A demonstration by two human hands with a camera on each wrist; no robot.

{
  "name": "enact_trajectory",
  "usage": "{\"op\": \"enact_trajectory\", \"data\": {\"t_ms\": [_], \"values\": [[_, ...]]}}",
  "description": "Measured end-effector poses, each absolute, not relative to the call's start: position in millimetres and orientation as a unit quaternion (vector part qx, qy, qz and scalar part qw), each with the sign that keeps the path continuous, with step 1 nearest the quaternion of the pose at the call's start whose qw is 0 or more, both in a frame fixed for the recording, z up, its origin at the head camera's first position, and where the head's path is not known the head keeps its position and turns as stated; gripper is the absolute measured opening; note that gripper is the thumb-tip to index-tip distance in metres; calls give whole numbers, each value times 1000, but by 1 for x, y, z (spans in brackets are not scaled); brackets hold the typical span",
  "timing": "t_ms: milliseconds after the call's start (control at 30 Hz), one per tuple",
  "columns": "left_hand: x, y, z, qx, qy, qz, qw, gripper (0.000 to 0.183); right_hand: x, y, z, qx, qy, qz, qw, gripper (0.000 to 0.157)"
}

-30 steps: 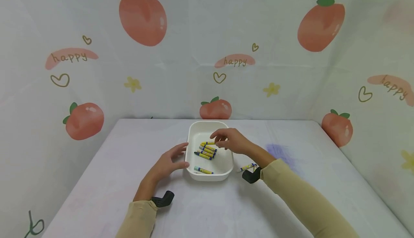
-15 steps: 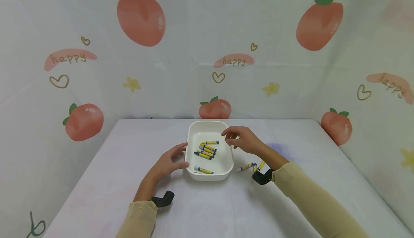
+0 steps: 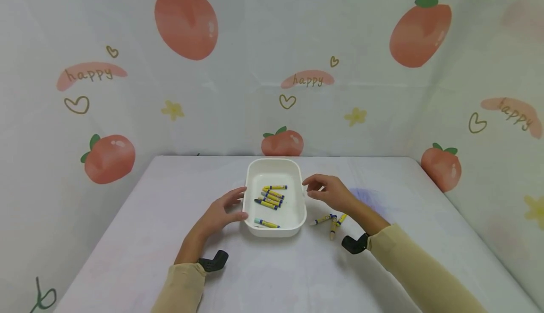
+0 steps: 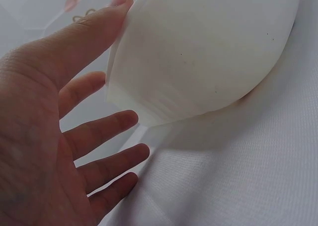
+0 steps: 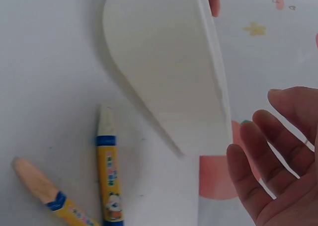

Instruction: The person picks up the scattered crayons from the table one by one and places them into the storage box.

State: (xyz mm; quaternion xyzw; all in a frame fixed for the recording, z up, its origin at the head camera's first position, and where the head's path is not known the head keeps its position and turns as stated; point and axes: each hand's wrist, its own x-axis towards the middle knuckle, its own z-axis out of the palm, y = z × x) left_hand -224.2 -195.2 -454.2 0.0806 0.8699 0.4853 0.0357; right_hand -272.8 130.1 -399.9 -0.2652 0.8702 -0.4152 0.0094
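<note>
A white plastic tray (image 3: 293,218) stands mid-table with several crayons in it: a cluster with a yellow crayon (image 3: 276,187) and a dark-tipped crayon (image 3: 265,204), plus a teal crayon (image 3: 267,223) near the front. My left hand (image 3: 220,215) is at the tray's left side, fingers spread, thumb right at the rim in the left wrist view. Just beyond the right rim, my right hand (image 3: 333,193) hovers with loosely bent fingers and nothing in them. Below it, on the table, lie a white crayon (image 5: 107,161), a tan crayon (image 5: 39,186) and a yellow crayon (image 3: 342,219).
A purple smudge (image 3: 367,198) marks the white tabletop (image 3: 272,275) behind my right wrist. Behind the table hangs a white printed curtain (image 3: 238,67) with fruit and lettering. Each wrist wears a black mount, one (image 3: 214,261) on the left and one (image 3: 354,244) on the right.
My right hand has moved right, from over the tray to outside its right rim, uncovering the yellow crayon in the tray and those on the table. The left hand stays put.
</note>
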Motion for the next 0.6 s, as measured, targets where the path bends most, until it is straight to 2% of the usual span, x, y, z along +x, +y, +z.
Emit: {"op": "enact_trajectory", "data": {"t_ms": [300, 600], "values": [[-226, -196, -458, 78, 871, 483, 33, 70, -268, 145, -418, -283, 864, -416, 13, 26], [-226, -195, -457, 75, 870, 485, 35, 69, -263, 153, -439, -294, 872, -389, 42, 29]]}}
